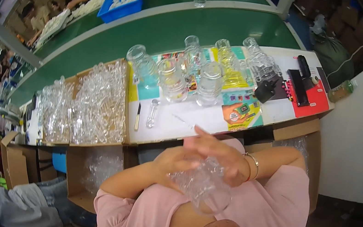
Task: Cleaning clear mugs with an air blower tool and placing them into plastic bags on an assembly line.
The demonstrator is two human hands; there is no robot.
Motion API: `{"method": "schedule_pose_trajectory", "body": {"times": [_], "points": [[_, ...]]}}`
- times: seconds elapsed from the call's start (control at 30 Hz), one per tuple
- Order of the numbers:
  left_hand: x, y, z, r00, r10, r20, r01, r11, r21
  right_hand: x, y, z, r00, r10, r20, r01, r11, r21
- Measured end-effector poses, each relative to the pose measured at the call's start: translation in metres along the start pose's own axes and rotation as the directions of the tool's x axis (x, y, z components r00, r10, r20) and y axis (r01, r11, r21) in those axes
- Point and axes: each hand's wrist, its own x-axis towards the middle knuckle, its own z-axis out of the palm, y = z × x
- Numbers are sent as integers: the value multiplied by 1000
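Observation:
A clear, flared glass vessel (208, 189) is held in front of my chest, its wide round rim tilted down toward me. My left hand (176, 164) has its fingers against the vessel's side and grips it. Just above, my right hand (220, 154) reaches across with fingers pointing left, close over the vessel's narrow end; motion smears it, so its hold is unclear. On the table beyond lie a small clear glass tube (152, 113) and a knife-like tool (138, 116) with a dark blade.
Left, a cardboard box (128, 106) holds many clear glass pieces. Several clear glass vessels (211, 85) stand on the printed table cover (199, 120). A black block (265, 92) and black holder (298, 88) lie right. Behind are a green surface (244, 27), blue bin (107, 12) and people.

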Motion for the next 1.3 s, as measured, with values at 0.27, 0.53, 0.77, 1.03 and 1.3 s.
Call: {"method": "schedule_pose_trajectory", "body": {"times": [0.27,0.53,0.77,1.03,1.3], "points": [[-3,15,5,966,-216,143,220,975,-14,-6,-2,9,996,-53,73,50,998,49],[-2,16,-14,735,-677,-36,638,708,-302,42,26,-14,911,389,-136,-300,853,426],[-18,11,-7,528,-591,-610,270,798,-539,27,46,-19,957,-252,-146,125,809,-574],[-44,18,-13,630,-295,-718,346,935,-81,34,66,22,991,-114,-63,69,869,-490],[-76,49,-28,421,-734,-532,118,626,-771,43,76,41,763,466,448,-646,539,540]]}}
